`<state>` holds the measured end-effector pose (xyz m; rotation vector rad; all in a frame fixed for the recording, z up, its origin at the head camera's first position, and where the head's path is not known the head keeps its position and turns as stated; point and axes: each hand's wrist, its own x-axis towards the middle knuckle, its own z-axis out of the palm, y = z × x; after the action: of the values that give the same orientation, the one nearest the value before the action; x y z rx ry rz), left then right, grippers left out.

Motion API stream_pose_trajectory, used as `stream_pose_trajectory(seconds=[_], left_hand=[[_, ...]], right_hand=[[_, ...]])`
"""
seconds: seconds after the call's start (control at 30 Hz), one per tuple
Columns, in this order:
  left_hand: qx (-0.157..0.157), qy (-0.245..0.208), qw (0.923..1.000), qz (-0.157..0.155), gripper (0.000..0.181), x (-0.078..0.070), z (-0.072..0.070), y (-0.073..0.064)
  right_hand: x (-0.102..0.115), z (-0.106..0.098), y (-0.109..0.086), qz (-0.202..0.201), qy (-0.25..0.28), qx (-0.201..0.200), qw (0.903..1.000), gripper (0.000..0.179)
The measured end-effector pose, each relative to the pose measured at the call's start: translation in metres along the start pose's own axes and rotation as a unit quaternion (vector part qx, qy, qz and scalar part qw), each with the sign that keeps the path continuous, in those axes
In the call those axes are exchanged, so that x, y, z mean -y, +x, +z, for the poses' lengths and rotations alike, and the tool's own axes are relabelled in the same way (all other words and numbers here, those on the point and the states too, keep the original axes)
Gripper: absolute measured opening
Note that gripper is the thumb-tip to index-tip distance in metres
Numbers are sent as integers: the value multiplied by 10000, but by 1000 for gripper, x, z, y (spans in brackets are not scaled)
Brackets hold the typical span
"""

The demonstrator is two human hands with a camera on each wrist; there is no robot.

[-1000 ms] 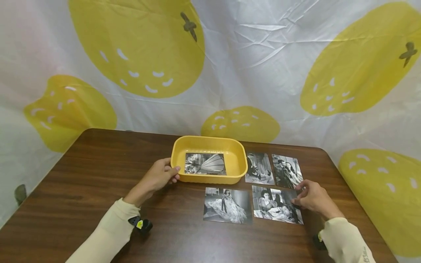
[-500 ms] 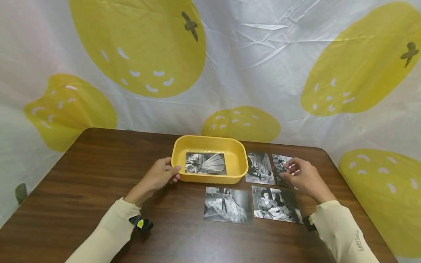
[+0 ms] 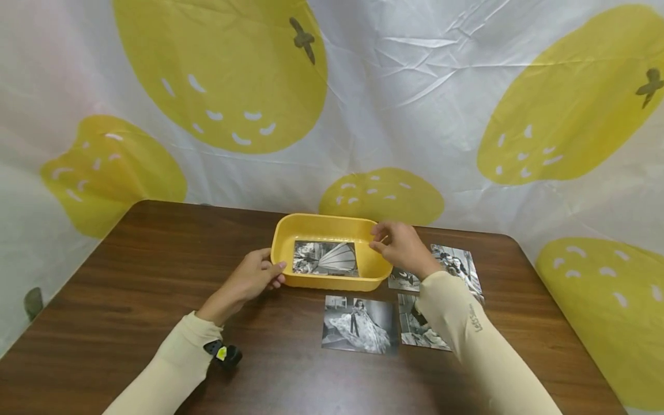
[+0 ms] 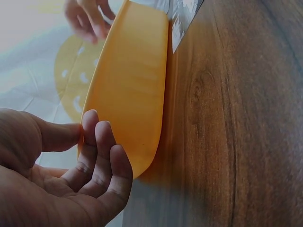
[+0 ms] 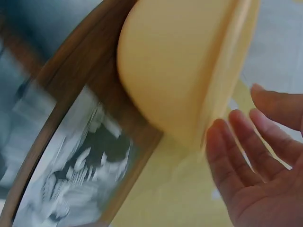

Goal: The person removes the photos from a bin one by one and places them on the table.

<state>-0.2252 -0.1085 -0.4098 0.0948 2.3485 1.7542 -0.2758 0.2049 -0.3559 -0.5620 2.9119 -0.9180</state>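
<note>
A yellow plastic basin (image 3: pixel 332 282) stands at the back of the table, with a black-and-white photo (image 3: pixel 332 258) lying flat inside. My left hand (image 3: pixel 255 272) pinches the basin's left end, thumb on the rim and fingers along the outer wall in the left wrist view. At the opposite end, my right hand (image 3: pixel 407 248) hovers by the rim, thumb apart from loosely bent fingers, holding nothing; its fingertips are right at the rim in the right wrist view. Below that hand lies a partly covered photo (image 3: pixel 403 281). The right forearm partly hides another photo (image 3: pixel 420 331).
Two more black-and-white prints lie on the brown wooden table (image 3: pixel 171 259): a photo of a wide gown (image 3: pixel 360 324) in front of the basin and a photo of a couple (image 3: pixel 461 268) farther right. A lemon-patterned cloth (image 3: pixel 384 127) hangs behind the table's back edge.
My right hand has left the front right photo, passed over the back right one, and moved left to the basin's right rim. The left hand and the basin have stayed in place.
</note>
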Motion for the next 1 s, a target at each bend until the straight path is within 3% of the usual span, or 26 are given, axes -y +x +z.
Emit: stream_pose_trajectory(seconds=[0.2,0.4,0.7,1.0], left_hand=[[1,-18,10000,-8,41,-3,-2,1],[35,-5,10000,-49,42,-1,-3,0],[31,-45,10000,-61,40,1,1,1],[33,-6,9999,-117,39,-1,-2,-1]], right_hand=[[13,24,32,-115,-483,1029,9935,56],[18,49,52,-75,-819,1397,9868,76],[12,67,56,250,-1344,1232,9829,88],[10,66,57,71,-1134,747,9907,71]])
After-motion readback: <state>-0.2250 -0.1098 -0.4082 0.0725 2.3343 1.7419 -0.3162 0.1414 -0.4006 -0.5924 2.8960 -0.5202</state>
